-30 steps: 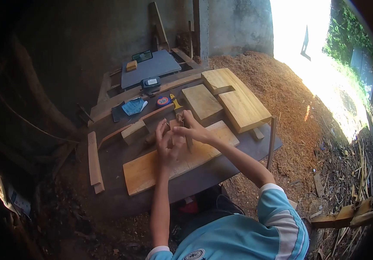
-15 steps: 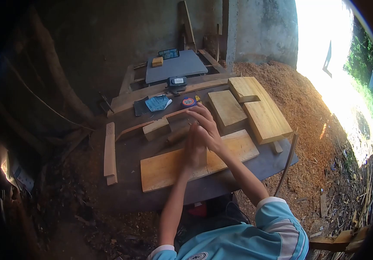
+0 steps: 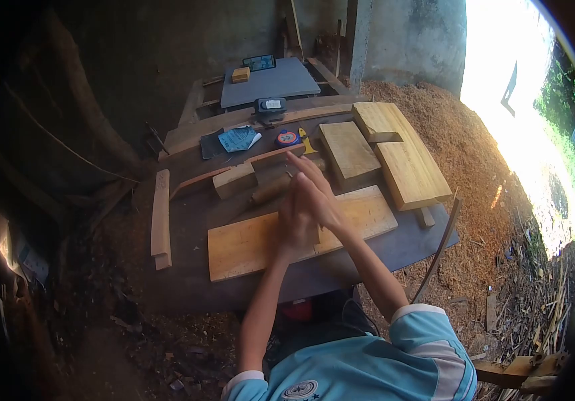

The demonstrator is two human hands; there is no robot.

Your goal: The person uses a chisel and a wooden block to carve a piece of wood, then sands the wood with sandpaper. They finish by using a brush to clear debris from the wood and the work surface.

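My left hand (image 3: 295, 220) and my right hand (image 3: 319, 202) are pressed palm to palm, fingers stretched forward. The left is partly blurred and partly hidden by the right. Both are over a flat wooden board (image 3: 250, 248), which lies lengthwise near the table's front edge. Just beyond my fingers lies a rounded wooden piece (image 3: 268, 192), partly covered by my hands in this view. A small notched block (image 3: 234, 180) sits to its left. To the right of my fingertips lies a thick wooden block (image 3: 349, 152).
A large notched block (image 3: 413, 170) lies at the table's right. Farther back are a tape measure (image 3: 289, 138), blue sandpaper (image 3: 238, 139) and a dark device (image 3: 270, 105). A narrow wood strip (image 3: 160, 220) lies at left. Sawdust (image 3: 427, 113) is heaped behind the table.
My hands stay together, with the fingers now straighter and the palms flatter against each other. The whole view has shifted slightly, so the table sits a little higher in it.
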